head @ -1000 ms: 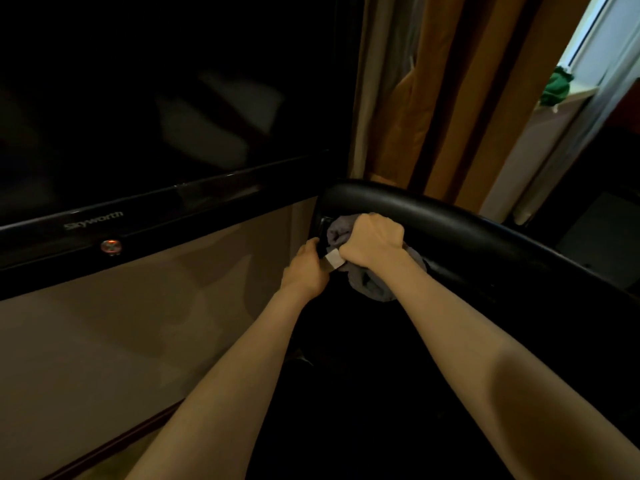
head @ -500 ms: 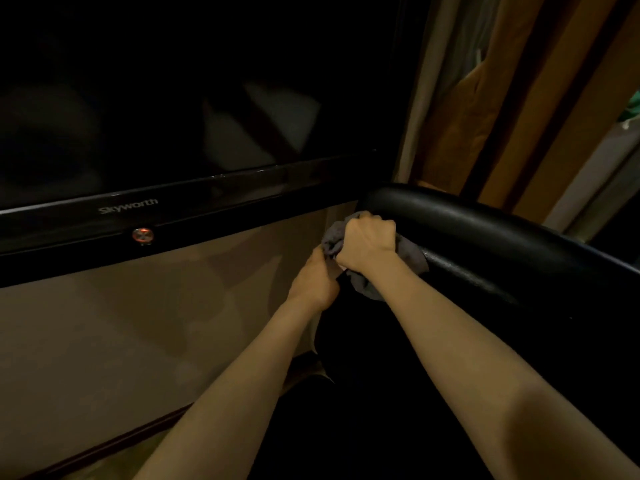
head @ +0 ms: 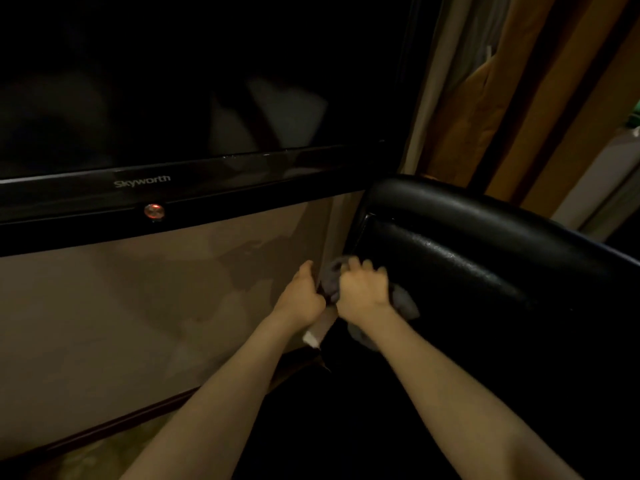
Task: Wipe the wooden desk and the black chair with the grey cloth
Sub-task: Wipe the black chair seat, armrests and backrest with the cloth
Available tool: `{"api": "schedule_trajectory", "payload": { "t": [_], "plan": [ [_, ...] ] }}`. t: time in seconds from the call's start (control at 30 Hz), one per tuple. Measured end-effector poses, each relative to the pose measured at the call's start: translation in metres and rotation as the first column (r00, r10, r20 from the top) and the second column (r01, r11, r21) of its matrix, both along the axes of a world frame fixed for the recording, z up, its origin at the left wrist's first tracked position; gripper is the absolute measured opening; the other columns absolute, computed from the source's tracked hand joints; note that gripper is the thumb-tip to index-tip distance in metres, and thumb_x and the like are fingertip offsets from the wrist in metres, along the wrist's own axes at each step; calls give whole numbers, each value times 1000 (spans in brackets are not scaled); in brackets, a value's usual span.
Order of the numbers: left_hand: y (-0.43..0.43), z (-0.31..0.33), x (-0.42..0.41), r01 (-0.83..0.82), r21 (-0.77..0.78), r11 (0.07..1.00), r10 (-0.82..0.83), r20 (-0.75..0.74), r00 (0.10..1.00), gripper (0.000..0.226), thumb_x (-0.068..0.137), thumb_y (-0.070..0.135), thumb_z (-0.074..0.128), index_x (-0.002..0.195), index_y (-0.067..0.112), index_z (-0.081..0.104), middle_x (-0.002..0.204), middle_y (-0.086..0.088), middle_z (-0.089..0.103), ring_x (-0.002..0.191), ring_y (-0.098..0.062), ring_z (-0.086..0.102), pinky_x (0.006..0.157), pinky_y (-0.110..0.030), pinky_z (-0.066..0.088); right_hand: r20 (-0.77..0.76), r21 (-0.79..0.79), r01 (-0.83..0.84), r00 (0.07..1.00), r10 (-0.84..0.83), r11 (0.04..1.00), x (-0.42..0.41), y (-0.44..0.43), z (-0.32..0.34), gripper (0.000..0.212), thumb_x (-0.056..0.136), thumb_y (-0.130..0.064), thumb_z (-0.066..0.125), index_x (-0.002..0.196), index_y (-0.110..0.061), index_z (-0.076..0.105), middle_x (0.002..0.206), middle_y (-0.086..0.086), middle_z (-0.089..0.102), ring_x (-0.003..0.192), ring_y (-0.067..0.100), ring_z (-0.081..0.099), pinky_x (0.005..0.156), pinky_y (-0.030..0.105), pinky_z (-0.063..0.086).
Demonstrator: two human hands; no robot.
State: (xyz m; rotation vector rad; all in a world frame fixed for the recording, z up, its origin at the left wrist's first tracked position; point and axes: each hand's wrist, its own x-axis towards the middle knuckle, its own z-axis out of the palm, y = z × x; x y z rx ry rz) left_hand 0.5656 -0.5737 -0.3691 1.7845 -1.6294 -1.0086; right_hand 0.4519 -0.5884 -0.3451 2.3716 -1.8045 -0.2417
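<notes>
Grey cloth: bunched up at the left edge of the black chair, close to the wall.
Right hand: fingers curled tight round the cloth, pushing it on the chair.
Left hand: curled by the chair's edge; what it holds cannot be told.
What could go wrong: a loose grip could drop the cloth into the dark gap by the wall.

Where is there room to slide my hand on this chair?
Free: the chair padding right of the right hand, under its top roll. Crowded: the chair's left edge by the beige surface, where the left hand and cloth bunch.
</notes>
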Motion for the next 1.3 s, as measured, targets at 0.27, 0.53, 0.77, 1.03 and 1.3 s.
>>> {"api": "schedule_trajectory", "payload": {
  "t": [0.27,0.53,0.77,1.03,1.3],
  "plan": [
    [13,-8,4,-49,34,998,49,10,999,70,87,6,47,148,7,13,148,-16,33,134,-30,37,108,-36,35,-11,-253,56,998,-61,966,-18,-18,24,67,82,-31,60,139,-5,34,134,15,35,119,33,36,95,44,35],
    [34,-52,21,-47,131,990,41,48,998,70,90,4,46,149,7,10,145,-17,34,130,-31,39,105,-33,34,-208,85,-276,935,288,957,-15,36,-110,46,94,-19,45,136,-1,39,135,16,36,121,35,36,98,48,32],
    [45,-81,28,-22,214,977,5,79,997,65,92,6,46,149,6,14,146,-15,34,133,-28,36,107,-31,32,-362,450,-237,833,418,861,-46,94,-207,36,98,-9,34,128,0,52,142,18,32,126,35,31,100,52,21],
    [50,-84,-11,57,169,984,-76,108,991,55,89,2,46,141,1,30,140,-19,36,132,-33,37,107,-32,31,-213,-56,-326,927,308,944,-8,42,-124,44,94,-22,46,135,-7,45,136,8,39,121,30,38,101,46,29],
    [70,-62,-21,120,278,953,-167,152,974,57,89,0,42,143,-1,24,147,-18,30,135,-30,32,108,-30,28,-377,374,-250,838,393,893,-86,119,-185,36,101,-9,31,134,-3,45,146,18,29,132,33,24,108,49,15]
  ]
}}
